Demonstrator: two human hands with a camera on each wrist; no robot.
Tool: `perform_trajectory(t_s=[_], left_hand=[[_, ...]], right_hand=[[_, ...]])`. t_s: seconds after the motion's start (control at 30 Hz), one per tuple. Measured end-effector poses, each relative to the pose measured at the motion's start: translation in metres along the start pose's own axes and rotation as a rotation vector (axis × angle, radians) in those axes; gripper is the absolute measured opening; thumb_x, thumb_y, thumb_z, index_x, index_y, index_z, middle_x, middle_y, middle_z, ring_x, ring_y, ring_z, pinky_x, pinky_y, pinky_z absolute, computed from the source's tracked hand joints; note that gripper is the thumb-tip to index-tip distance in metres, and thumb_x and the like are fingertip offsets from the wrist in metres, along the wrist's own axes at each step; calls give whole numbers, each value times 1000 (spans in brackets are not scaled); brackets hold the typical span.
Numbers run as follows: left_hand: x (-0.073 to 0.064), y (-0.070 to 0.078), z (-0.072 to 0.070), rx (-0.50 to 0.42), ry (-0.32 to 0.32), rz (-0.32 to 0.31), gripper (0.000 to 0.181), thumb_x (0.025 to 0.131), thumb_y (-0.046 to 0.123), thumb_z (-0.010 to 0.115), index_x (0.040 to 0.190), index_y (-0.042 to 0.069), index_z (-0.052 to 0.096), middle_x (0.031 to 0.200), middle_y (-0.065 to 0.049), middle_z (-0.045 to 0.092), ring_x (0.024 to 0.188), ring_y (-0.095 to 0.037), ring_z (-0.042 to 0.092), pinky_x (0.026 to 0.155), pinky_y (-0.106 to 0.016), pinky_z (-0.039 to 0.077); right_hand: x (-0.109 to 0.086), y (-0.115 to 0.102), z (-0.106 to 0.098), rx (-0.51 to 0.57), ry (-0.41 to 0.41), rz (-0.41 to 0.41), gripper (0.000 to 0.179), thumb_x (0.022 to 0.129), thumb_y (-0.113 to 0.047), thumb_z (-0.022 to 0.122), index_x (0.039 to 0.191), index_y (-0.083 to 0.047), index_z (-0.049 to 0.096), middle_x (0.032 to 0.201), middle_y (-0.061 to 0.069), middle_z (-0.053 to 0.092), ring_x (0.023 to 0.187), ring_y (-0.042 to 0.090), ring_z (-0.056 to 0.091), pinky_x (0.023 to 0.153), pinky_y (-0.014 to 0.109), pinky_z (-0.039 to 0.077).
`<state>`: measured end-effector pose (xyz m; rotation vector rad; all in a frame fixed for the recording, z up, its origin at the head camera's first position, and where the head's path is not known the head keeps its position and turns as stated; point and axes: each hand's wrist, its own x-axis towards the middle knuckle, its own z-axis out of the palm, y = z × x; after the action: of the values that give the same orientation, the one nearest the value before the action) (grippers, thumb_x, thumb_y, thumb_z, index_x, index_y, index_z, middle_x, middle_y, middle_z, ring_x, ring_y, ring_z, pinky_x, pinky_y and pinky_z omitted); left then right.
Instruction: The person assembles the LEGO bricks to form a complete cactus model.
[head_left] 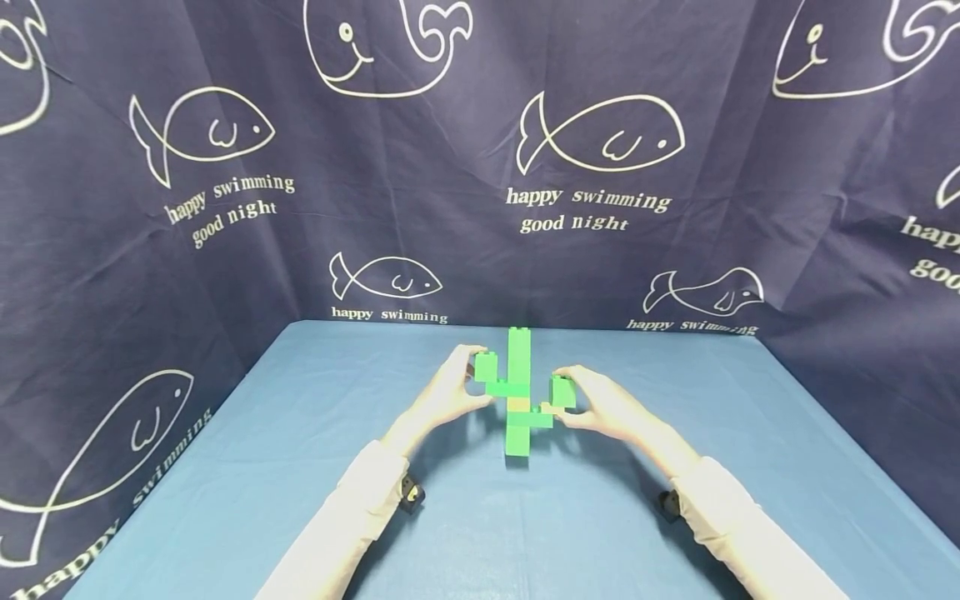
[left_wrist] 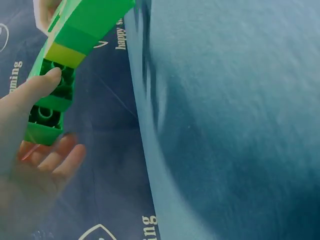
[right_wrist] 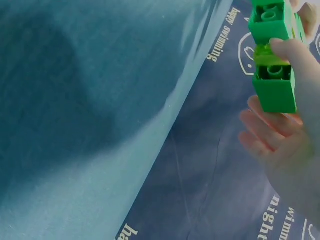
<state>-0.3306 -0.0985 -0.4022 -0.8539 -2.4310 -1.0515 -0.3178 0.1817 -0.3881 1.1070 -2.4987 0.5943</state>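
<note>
A cactus-shaped build of green toy building bricks [head_left: 519,358] is held up over the blue table, with a yellow-green brick in its column. Two side arms branch from the column, each topped with a green block. My left hand [head_left: 447,392] grips the left arm, its thumb [left_wrist: 52,77] pressed to the hollow underside and its fingers behind the end block [left_wrist: 44,132]. On the other side, my right hand [head_left: 603,402] pinches the right arm around its end block [right_wrist: 276,92], the thumb [right_wrist: 282,47] beside a yellow-green brick [right_wrist: 267,56].
The blue cloth-covered table [head_left: 465,533] spreads below, with shadows of the arms on it. A dark blue curtain [head_left: 480,225] printed with white fish and lettering hangs behind and at both sides. Small black devices [head_left: 411,493] sit at the wrists.
</note>
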Motion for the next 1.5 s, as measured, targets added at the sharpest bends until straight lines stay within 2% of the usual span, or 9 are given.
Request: perform_trajectory(t_s=[0.13, 0.23, 0.47, 0.67, 0.8, 1.1, 1.5], left_hand=[[1, 2, 0, -37, -38, -90, 71, 68, 15, 83, 126, -1, 47, 114, -14, 54, 88, -22, 60, 79, -28, 54], [1, 1, 2, -76, -74, -147, 69, 68, 15, 83, 125, -2, 47, 114, -17, 54, 90, -24, 60, 79, -27, 54], [0, -5, 6, -98, -123, -156, 66, 67, 15, 84, 120, -4, 50, 109, -18, 50, 89, -25, 59, 77, -24, 53], [4, -4, 8, -60, -181, -229, 73, 68, 21, 84, 127, -4, 48, 114, -22, 53, 94, -27, 59, 80, -31, 52], [6, -5, 8, -73, -214, -289, 76, 67, 22, 84, 128, -2, 46, 114, -17, 56, 97, -28, 59, 83, -34, 52], [5, -13, 9, -98, -277, -335, 71, 65, 17, 85, 123, 0, 48, 107, -14, 63, 96, -26, 63, 84, -32, 52], [6, -15, 11, -2, -307, -365, 66, 66, 22, 84, 120, 0, 52, 103, -12, 64, 89, -22, 63, 80, -30, 51]], right_hand=[[1, 5, 0, 28, 2, -45, 51, 70, -24, 77, 112, 0, 60, 106, 7, 62, 101, 23, 60, 91, 40, 50], [2, 8, -1, 61, -33, -30, 49, 69, -25, 77, 109, -2, 62, 102, 3, 62, 96, 19, 60, 87, 39, 51], [1, 12, 3, 88, -108, 62, 50, 69, -28, 78, 110, -6, 63, 102, 3, 66, 93, 19, 60, 83, 38, 51], [0, 15, 4, 121, -148, 100, 48, 70, -28, 77, 110, -7, 62, 101, 4, 67, 92, 20, 61, 82, 39, 52], [0, 18, 5, 128, -193, 120, 47, 71, -30, 76, 111, -8, 62, 103, 4, 68, 95, 22, 62, 83, 40, 52], [3, 25, 10, 144, -236, 82, 41, 71, -32, 76, 105, -12, 63, 101, 1, 68, 95, 22, 62, 84, 40, 51], [5, 28, 18, 126, -213, 20, 45, 71, -33, 76, 104, -5, 66, 91, -2, 57, 84, 14, 54, 75, 29, 48]])
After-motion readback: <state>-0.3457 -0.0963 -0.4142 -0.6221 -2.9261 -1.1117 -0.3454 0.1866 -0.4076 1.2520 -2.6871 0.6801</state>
